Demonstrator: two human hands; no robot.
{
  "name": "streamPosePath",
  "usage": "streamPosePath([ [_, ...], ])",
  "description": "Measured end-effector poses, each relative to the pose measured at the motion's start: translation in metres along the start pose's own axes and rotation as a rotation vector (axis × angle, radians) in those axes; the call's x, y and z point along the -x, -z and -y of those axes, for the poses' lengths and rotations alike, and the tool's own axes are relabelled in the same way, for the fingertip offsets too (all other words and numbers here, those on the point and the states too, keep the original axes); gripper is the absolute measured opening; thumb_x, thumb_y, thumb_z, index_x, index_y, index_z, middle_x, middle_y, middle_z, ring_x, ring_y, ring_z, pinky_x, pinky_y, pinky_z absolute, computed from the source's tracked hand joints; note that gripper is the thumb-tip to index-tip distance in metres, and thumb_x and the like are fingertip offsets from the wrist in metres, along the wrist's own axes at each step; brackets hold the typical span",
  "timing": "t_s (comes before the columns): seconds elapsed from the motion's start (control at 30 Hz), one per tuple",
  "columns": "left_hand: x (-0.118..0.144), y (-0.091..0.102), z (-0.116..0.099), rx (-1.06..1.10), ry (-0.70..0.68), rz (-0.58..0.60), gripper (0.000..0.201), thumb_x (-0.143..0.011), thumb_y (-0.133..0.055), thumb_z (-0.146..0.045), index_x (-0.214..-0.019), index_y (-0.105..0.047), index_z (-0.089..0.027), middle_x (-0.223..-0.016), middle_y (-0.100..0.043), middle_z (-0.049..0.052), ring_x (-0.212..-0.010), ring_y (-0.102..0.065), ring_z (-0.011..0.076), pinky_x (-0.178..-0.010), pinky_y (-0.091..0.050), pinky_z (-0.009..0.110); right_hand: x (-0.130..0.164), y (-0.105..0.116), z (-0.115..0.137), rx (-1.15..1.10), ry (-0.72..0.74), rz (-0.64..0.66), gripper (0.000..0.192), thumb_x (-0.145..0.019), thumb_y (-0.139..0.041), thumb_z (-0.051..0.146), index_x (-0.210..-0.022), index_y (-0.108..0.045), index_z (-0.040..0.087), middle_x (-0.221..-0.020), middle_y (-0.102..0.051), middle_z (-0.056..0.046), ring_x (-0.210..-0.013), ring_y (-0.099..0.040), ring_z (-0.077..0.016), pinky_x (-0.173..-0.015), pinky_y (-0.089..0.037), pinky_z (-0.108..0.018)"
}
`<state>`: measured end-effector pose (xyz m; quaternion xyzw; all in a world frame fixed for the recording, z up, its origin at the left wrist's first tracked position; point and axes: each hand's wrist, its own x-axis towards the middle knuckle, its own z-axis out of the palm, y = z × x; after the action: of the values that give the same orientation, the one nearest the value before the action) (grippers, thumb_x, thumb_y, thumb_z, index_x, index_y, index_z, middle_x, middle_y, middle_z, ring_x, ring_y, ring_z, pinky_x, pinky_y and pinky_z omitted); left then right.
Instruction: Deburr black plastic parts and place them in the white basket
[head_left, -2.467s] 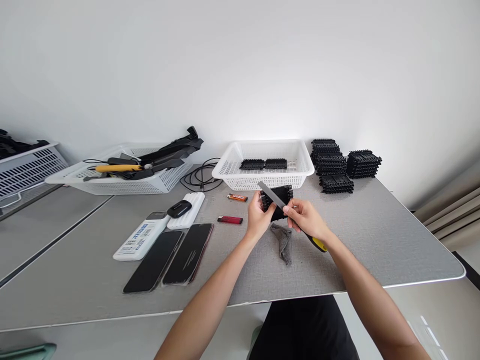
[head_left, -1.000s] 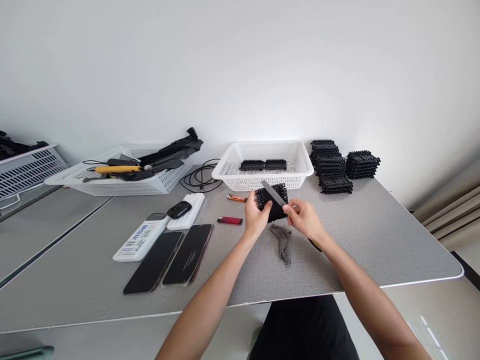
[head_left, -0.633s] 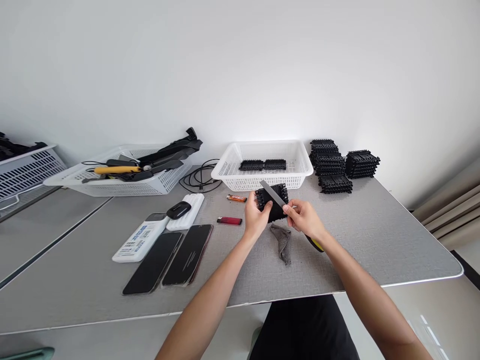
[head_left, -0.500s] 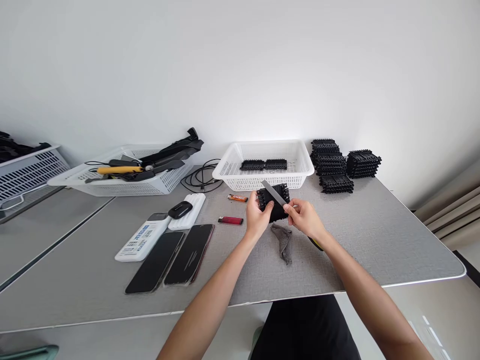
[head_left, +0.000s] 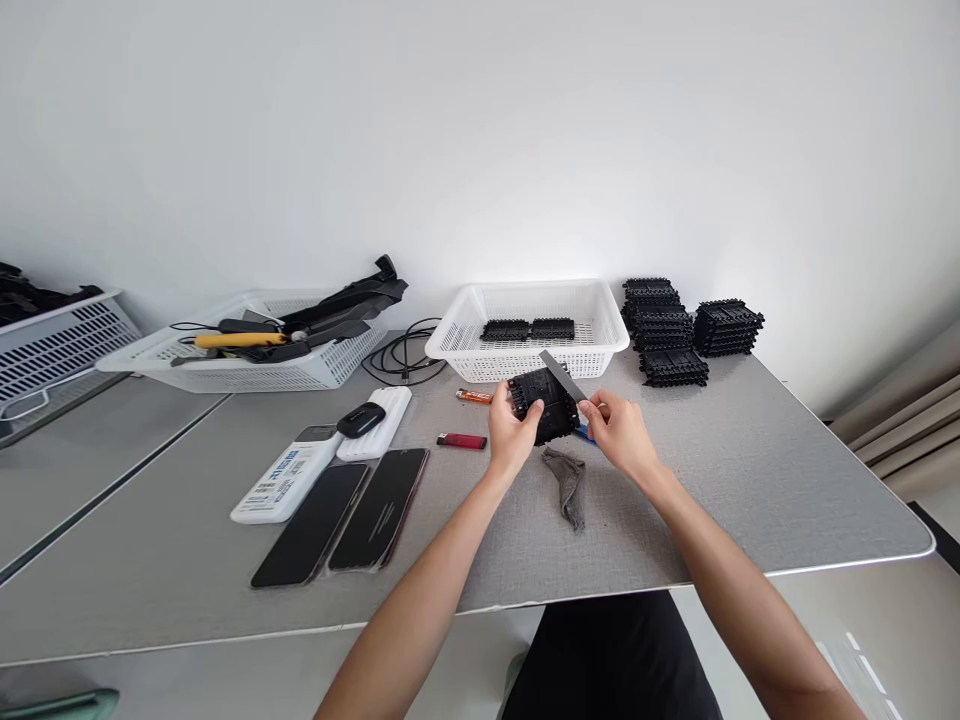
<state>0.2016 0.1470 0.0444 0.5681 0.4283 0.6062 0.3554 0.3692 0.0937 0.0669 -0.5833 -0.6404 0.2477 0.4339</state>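
File blade (head_left: 561,373) now sits farther right across the black part (head_left: 545,406). Your left hand (head_left: 511,432) grips the part, right hand (head_left: 619,432) the file. Basket (head_left: 609,340) beyond your hands holds two black parts (head_left: 527,329).

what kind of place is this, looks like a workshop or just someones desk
Probably a small hand-finishing bench rather than a home desk. Stacks of black plastic parts stand at the back of the grey table, two more lie in a white basket, and the hands work a metal file on another part.
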Motion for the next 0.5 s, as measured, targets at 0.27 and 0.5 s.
streamPosePath([
  [0.27,0.002,0.000,0.000,-0.047,-0.084,-0.020,0.036,-0.074,-0.068,-0.022,-0.105,-0.050,-0.021,-0.100,-0.066,0.007,-0.089,-0.066,0.0212,-0.082,-0.052,0.037,-0.002,0.007,0.000,-0.144,-0.032,-0.100,0.035,-0.093,-0.047,0.050,-0.071,-0.048,0.022,-0.055,-0.058,0.002,-0.044,-0.045,-0.0128,-0.048,-0.033,-0.025],
  [0.5,0.015,-0.002,-0.012,-0.292,-0.381,0.031,0.045,-0.083,-0.059,-0.020,-0.126,-0.051,-0.023,-0.127,-0.060,0.010,-0.121,-0.055,0.0243,-0.103,-0.044,0.040,-0.004,0.011,0.003,-0.215,-0.032,-0.231,0.038,-0.087,-0.055,0.054,-0.071,-0.049,0.020,-0.067,-0.058,0.000,-0.058,-0.050,-0.0145,-0.054,-0.037,-0.025],
])
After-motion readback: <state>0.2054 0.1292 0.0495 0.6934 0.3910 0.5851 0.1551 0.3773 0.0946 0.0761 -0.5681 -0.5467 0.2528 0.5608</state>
